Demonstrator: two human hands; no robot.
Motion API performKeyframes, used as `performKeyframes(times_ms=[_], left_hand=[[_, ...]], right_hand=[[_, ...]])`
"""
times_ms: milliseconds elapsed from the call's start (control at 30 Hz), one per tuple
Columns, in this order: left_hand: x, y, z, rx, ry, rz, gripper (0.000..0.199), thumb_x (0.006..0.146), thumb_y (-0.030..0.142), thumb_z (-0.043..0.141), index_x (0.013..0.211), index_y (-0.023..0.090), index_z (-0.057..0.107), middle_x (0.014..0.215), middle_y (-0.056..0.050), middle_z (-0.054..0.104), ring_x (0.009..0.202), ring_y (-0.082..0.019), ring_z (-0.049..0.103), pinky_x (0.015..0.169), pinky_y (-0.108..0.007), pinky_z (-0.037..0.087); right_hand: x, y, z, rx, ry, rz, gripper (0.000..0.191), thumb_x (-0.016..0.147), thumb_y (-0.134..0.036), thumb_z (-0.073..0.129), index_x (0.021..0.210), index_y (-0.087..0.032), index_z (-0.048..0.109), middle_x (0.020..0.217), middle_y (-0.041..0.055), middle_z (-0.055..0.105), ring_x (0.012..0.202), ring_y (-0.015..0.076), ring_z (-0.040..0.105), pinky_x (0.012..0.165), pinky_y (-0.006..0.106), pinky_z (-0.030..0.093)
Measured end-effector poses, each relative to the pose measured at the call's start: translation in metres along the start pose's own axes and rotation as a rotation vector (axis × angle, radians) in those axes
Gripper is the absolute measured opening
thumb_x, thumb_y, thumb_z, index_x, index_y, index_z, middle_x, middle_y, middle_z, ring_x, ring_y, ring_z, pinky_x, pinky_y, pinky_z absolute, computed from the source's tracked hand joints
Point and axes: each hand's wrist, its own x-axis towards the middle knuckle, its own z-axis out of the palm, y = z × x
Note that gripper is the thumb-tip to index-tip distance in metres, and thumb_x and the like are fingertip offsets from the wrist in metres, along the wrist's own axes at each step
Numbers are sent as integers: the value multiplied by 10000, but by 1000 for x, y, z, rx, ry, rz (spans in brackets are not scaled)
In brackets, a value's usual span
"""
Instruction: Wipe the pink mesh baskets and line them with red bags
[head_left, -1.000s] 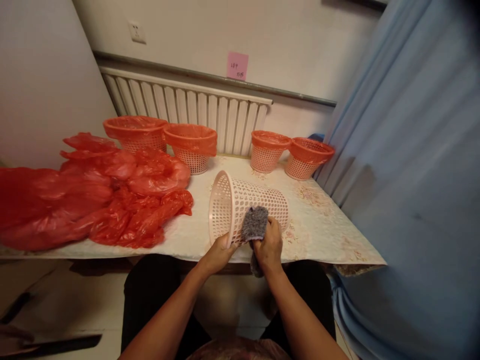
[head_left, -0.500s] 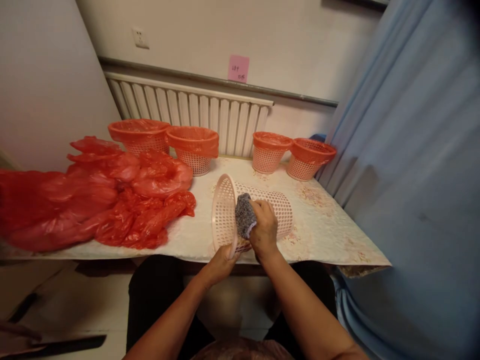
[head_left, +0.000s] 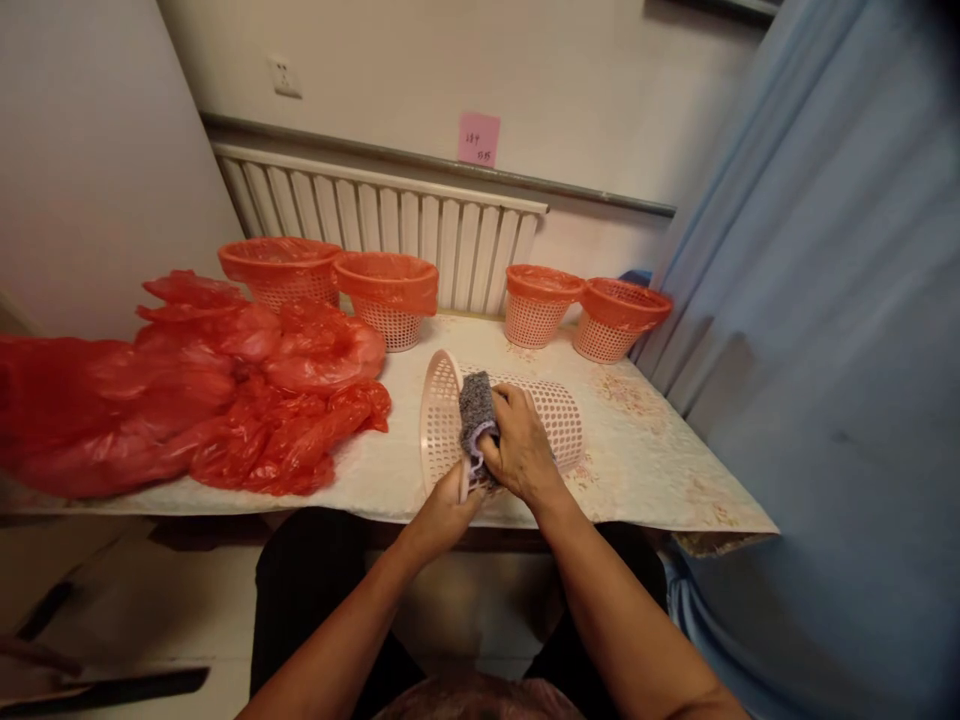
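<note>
Pale pink perforated plastic basket (head_left: 563, 412): I see it lying on its side on the cream floral-patterned tablecloth (head_left: 660, 460), mouth facing left, base right; lying this way probably brings its outer wall within easy reach.
Left hand (head_left: 441, 508): clasping the near part of the basket's rim, which I judge keeps it from rolling.
Right hand (head_left: 525, 450): gripping the fuzzy grey cloth with a lilac edge (head_left: 477, 400), fingers partly hidden in its folds.
Cloth: against the basket's outer side just behind the rim, so the left hand's hold seems to brace against its push.
Baskets with red plastic liners (head_left: 534, 310): four upright along the back, two on each side, liners folded over their rims, likely to hold them in place.
Heap of crumpled translucent red plastic bags (head_left: 262, 400): at my left, apart from the basket, perhaps to leave working room.
</note>
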Motion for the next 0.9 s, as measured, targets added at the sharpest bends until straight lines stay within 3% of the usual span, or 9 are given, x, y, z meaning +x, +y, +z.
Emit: performKeyframes(times_ms=[167,333,500,600,667,767,900], left_hand=[[9,20,-5,44,23,-4,300,817,263,532,1072,126,609,1024,-86,682,996,-234,603,972,-393,441],[10,21,-10,100,12,-53,285,780,233,542,1030,138,639,971,-53,696,975,-224,605,964,-379,446],[12,9,-14,77,18,-66,272,771,201,543,1020,151,640,1007,-54,697,987,-219,606,976,-369,441],[12,6,-18,85,-12,-94,259,796,213,531,1017,132,638,969,-65,703,997,-233,605,988,-389,432],[12,6,-21,88,-9,-98,319,827,253,529,1105,118,608,1056,-83,691,1061,-246,589,1010,-399,414],[12,6,-26,99,-2,-93,419,862,316,533,1233,122,543,1234,-100,627,1185,-259,533,1068,-398,362],[14,4,-32,92,-18,-150,456,884,351,515,1285,133,510,1305,-106,588,1205,-264,530,1084,-405,353]], right_hand=[[-11,7,-10,78,-158,-112,708,759,-364,639,1380,-157,370,1379,153,390,1251,293,364,1058,492,344],[-16,16,-19,72,-275,-195,896,680,-298,739,1438,-190,274,1450,147,316,1331,306,281,1084,509,317],[-20,6,-13,-19,-178,-115,585,726,-129,594,1297,-153,471,1292,149,448,1148,285,419,970,468,423],[-21,2,-1,-68,-124,-53,428,744,-118,555,1171,-131,562,1141,145,502,1045,272,447,895,430,453],[-19,5,5,-69,-117,-48,367,763,-129,548,1128,-137,583,1091,132,511,1014,261,449,871,404,456],[-12,18,8,-68,-109,-56,341,775,-126,540,1112,-153,590,1071,117,515,987,243,448,855,372,451],[-2,54,7,-141,-97,21,299,769,-123,540,1059,-157,608,1083,111,520,992,235,447,870,350,433]])
